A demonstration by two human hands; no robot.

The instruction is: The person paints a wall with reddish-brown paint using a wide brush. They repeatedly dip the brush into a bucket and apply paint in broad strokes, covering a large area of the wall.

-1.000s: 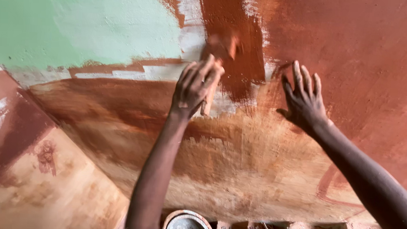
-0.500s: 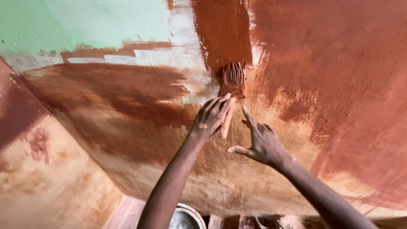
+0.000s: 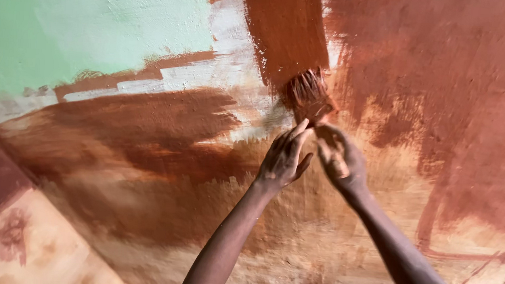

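A flat paintbrush with splayed, paint-clotted brown bristles [image 3: 308, 99] is held against a rough plastered wall [image 3: 145, 211], its bristles pointing upward at the lower end of a dark reddish-brown vertical band of wet paint [image 3: 287, 34]. The brush is gripped at its base by the right hand [image 3: 339, 159], whose fingers are curled and pressed together around the handle; the handle itself is hidden inside the grip. The left hand [image 3: 283, 158] is raised just beside it, with its fingers loosely together and the fingertips brought up to the ferrule, so that the brush appears to be steadied or passed between the two hands; whether the left fingers actually pinch the brush cannot be told. The step in hand is judged to be the coating of the wall in reddish-brown, stroke by stroke. A pale green patch [image 3: 85, 29] at the upper left and an unpainted whitish strip [image 3: 227, 71] beside the brush are not yet covered, while thinner orange-brown smears are spread across the lower wall. A firm one-handed hold would be called for, and the bristles would have to be drawn across the whitish strip with even pressure. No paint container is in view, so nothing can be said of its contents.
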